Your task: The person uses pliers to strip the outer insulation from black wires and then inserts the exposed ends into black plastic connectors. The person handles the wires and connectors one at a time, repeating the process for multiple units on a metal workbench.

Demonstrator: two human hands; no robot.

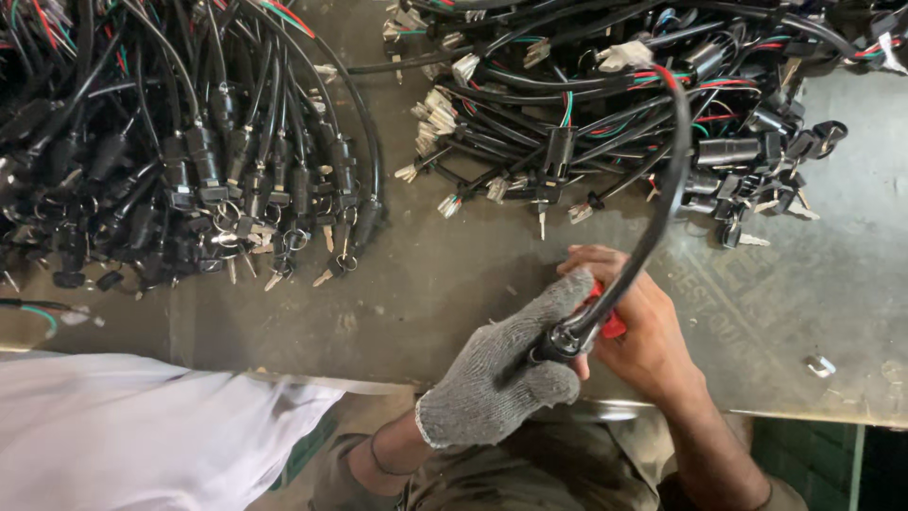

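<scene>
The left hand [506, 374] wears a grey knitted glove with a thin wristband; the right hand [638, 326] is bare.

Grey knitted glove [501, 374], black cable [662, 203], red-handled tool [610, 322].

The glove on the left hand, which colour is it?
The knitted glove is grey; the head view shows it clearly.

A grey metal table [407, 284] fills most of the view. On its far left part lies a big heap of black cable assemblies with keys [189, 161], and on its far right part a second heap of black cables with white connectors [605, 104]. A white cloth [132, 426] hangs over the near left edge of the table, and a small metal clip [821, 364] lies near its right edge.
</scene>
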